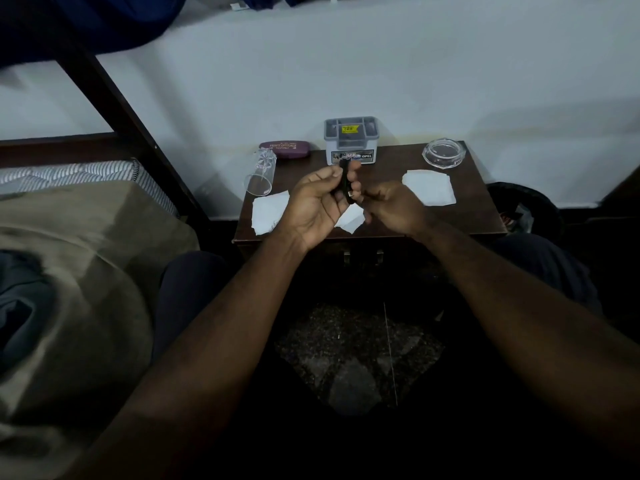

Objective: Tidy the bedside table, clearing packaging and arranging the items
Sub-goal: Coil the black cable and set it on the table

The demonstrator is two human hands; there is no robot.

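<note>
Above the middle of the dark wooden bedside table (478, 216), my left hand (313, 206) and my right hand (391, 206) both grip a small black object (346, 183), held upright between them. What it is I cannot tell. On the table lie white paper pieces at the left (268, 213), under my hands (351, 221) and at the right (431, 187). A clear glass (259, 174) lies on its side at the left edge. A maroon glasses case (284, 149) and a grey plastic box (350, 140) stand at the back. A glass ashtray (444, 152) sits back right.
A bed with a striped mattress (86, 171) and an olive blanket (79, 258) lies to the left, with a dark bed post (114, 109) slanting up. A black bin (523, 209) stands right of the table. A white wall is behind.
</note>
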